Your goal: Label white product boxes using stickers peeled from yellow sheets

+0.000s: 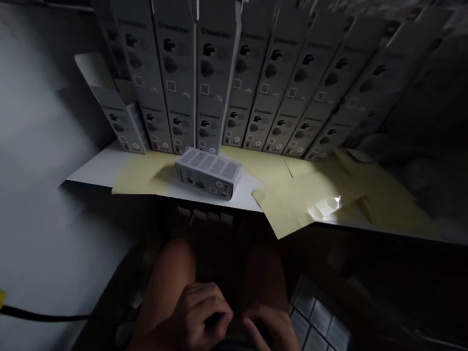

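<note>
My left hand (pixel 204 319) hovers above my lap, fingers curled and thumb meeting the forefinger around a dark gap. Nothing shows in it. Beside it, a small gap away, my right hand (pixel 274 335) is loosely curled, its thumb close under the forefinger, and I see nothing held there either. Both are well below the table edge. On the white table (pixel 96 169) in front of them a closed grey-white printed box (pixel 208 173) lies on its side. Yellow paper sheets (pixel 286 207) are spread to its right, one corner overhanging the edge.
Tall rows of printed boxes (pixel 245 71) stand stacked at the back of the table. At the left end a box with a raised flap (pixel 117 114) leans. More boxes (pixel 318 335) lie packed low at my right. A black cable (pixel 37 316) with yellow tape runs at lower left.
</note>
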Demonstrator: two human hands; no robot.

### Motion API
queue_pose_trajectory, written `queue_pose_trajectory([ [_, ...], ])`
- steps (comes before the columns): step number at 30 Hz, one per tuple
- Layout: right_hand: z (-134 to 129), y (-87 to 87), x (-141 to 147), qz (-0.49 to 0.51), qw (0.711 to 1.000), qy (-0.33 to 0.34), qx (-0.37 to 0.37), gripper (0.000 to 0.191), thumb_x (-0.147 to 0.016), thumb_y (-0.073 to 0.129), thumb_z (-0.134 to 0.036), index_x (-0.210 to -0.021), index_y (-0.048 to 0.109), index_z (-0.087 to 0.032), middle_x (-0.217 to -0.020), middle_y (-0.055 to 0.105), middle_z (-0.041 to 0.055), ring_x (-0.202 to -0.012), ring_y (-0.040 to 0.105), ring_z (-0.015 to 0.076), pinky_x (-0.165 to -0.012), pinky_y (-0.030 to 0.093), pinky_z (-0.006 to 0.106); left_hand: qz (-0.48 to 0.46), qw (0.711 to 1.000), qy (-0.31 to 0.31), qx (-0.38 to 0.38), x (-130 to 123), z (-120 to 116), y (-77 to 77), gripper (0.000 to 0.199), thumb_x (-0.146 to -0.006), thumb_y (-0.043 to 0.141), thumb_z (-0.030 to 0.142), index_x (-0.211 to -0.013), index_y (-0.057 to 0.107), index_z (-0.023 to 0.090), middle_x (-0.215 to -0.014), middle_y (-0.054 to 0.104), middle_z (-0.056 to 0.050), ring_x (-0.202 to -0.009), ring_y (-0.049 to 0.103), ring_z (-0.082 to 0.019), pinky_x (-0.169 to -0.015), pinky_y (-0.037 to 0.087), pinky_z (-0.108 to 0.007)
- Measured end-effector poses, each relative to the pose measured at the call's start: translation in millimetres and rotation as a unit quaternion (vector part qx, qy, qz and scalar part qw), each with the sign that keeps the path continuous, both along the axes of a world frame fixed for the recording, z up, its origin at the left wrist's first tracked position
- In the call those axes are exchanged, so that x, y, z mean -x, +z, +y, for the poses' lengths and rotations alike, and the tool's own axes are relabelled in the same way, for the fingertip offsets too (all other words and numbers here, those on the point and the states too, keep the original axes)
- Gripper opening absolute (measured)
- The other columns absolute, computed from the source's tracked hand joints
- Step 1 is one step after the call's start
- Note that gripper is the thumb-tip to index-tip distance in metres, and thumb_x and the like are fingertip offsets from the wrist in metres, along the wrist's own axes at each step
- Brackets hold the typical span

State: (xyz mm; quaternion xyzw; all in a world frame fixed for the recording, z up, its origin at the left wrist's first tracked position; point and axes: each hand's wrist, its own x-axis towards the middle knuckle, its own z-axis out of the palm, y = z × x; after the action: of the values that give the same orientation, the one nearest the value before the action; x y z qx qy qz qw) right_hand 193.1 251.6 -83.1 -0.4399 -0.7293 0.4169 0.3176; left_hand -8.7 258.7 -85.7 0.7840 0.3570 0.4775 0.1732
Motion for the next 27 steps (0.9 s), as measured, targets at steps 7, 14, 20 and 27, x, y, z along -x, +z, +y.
queue_pose_trajectory([
  [7, -5, 14.8, -13, 0.014, 0.993, -0.074, -0.090, 0.019, -0.097, 0.054, -0.026, -0.086, 0.067, -0.019, -0.075, 0.067, 0.0002, -0.068, 0.063, 0.0101, -0.065, 0.046, 0.017, -0.053, 0.997, -0.050, 0.012, -10, 29, 22.2, 0.015, -0.093, 0.055, 0.027, -0.086, 0.062, 0.015, -0.072, 0.062, -0.002, -0.069, 0.057, -0.007, -0.065, 0.042, -0.019],
  [14, -10, 15.5, -22, 0.022, 0.987, -0.109, -0.119, 0.019, -0.096, 0.054, -0.022, -0.081, 0.065, -0.019, -0.067, 0.063, -0.0020, -0.060, 0.059, 0.0080, -0.060, 0.044, 0.016, -0.050, 0.983, -0.144, 0.103, -22, 39, 28.6, 0.041, -0.083, 0.067, 0.054, -0.098, 0.066, 0.015, -0.082, 0.064, -0.005, -0.072, 0.058, -0.009, -0.063, 0.044, -0.019],
  [20, -15, 6.2, -32, 0.008, 0.988, -0.111, -0.111, 0.021, -0.097, 0.053, -0.025, -0.081, 0.064, -0.018, -0.071, 0.065, 0.0015, -0.064, 0.062, 0.0117, -0.060, 0.045, 0.020, -0.010, 0.980, 0.147, -0.135, 1, 94, 67.7, 0.032, -0.080, 0.072, 0.025, -0.109, 0.058, 0.019, -0.112, 0.061, -0.007, -0.113, 0.057, -0.019, -0.104, 0.047, -0.039],
  [27, -15, -5.1, -29, -0.015, 0.997, -0.033, -0.062, 0.028, -0.100, 0.048, -0.030, -0.080, 0.062, -0.017, -0.070, 0.063, 0.0013, -0.065, 0.061, 0.0114, -0.063, 0.043, 0.022, 0.272, 0.933, 0.235, -0.006, 45, 191, 104.3, 0.084, -0.071, 0.076, 0.055, -0.142, 0.045, 0.021, -0.150, 0.044, -0.011, -0.146, 0.028, -0.035, -0.122, 0.006, -0.063],
])
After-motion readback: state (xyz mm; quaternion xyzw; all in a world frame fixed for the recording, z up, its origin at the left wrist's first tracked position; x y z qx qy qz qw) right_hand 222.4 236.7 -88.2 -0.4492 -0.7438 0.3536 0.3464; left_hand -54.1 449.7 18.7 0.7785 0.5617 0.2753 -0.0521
